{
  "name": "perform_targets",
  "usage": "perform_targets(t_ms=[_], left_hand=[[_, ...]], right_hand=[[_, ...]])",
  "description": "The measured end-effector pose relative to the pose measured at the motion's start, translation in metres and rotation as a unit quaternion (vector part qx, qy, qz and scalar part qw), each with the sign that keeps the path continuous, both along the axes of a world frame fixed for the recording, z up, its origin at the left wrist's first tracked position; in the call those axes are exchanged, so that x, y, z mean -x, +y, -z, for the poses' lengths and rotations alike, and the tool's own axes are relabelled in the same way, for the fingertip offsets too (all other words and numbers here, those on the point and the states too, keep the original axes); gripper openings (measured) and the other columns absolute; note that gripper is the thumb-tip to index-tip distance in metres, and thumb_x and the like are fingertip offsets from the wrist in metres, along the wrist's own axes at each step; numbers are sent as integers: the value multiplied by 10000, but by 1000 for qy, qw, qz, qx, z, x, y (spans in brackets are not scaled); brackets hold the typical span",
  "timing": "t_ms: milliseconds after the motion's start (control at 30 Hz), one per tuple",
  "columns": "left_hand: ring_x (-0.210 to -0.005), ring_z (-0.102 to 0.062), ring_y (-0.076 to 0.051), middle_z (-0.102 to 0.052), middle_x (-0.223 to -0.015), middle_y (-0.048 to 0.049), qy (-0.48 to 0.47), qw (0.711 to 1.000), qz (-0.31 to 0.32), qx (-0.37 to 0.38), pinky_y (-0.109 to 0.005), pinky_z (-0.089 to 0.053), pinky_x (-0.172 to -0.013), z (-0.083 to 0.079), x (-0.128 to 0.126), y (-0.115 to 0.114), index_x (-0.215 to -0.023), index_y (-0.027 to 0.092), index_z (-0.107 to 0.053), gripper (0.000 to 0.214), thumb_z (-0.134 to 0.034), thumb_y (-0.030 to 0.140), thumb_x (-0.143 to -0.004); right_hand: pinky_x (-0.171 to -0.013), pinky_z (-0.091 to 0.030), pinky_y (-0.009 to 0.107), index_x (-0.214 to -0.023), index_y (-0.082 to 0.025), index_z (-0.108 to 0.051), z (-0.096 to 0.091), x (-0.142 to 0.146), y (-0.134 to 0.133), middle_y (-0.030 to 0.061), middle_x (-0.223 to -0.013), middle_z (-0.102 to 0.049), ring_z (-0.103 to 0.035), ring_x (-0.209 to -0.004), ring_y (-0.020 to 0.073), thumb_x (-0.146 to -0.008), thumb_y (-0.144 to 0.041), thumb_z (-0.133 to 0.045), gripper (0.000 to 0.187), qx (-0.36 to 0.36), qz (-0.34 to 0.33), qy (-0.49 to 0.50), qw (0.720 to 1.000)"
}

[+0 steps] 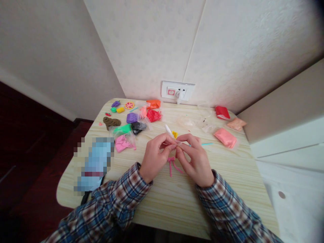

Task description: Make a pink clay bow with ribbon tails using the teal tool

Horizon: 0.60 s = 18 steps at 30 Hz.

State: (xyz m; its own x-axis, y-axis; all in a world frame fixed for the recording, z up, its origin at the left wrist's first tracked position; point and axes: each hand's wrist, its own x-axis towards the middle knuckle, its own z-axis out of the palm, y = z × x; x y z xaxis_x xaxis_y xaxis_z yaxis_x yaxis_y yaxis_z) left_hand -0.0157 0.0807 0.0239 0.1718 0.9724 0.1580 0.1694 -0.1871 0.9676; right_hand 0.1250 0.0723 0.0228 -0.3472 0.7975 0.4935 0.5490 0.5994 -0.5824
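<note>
My left hand (158, 155) and my right hand (194, 157) meet over the middle of the table, fingertips pinched together. Whatever lies between the fingertips is too small and too covered to name. Beneath the hands, a pink clay piece with two thin dangling strands (171, 165) rests on the tabletop. Just beyond my left fingers a white pointed object (167, 128) sticks up, its lower part hidden. Beside it shows a small yellow piece (174, 134). A thin blue stick (207, 144) pokes out past my right hand.
Clay packets lie at left, among them pink (123, 143), green (123, 129) and red (154, 115). Small clay fruits, such as grapes (115, 104), sit behind a brown coil (111, 122). A phone (96, 165) stands left. Salmon (225, 137) and red packets (222, 112) lie right.
</note>
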Motion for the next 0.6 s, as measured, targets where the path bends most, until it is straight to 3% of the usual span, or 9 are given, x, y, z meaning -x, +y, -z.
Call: perform_targets(t_ms=[133, 300, 600], left_hand=[[-729, -592, -131, -609, -765, -6, -5, 999, -45, -5, -207, -494, -605, 2, -6, -4, -733, 163, -553, 117, -515, 75, -799], [-744, -570, -139, -571, -770, -9, 48, 992, -82, -85, -231, -500, -613, 4, -12, -4, -759, 172, -545, 119, -499, 97, -838], [-778, -543, -129, -554, -789, -11, 134, 956, -60, -254, -244, -482, -704, 11, -7, -1, -835, 170, -559, 114, -487, 94, -881]], right_hand=[[-776, -378, 335, -772, -173, -592, 1, 5, 0, 59, -881, -584, -526, -870, 165, -870, -122, -428, 198, -9, 15, 7, 1000], [-816, -363, 359, -735, -186, -589, 0, 4, 3, 42, -847, -593, -531, -835, 161, -876, -141, -422, 223, -13, 48, -3, 999], [-813, -343, 371, -755, -185, -584, 0, 0, 3, 46, -836, -613, -551, -853, 186, -867, -172, -408, 209, 39, 80, -28, 996]])
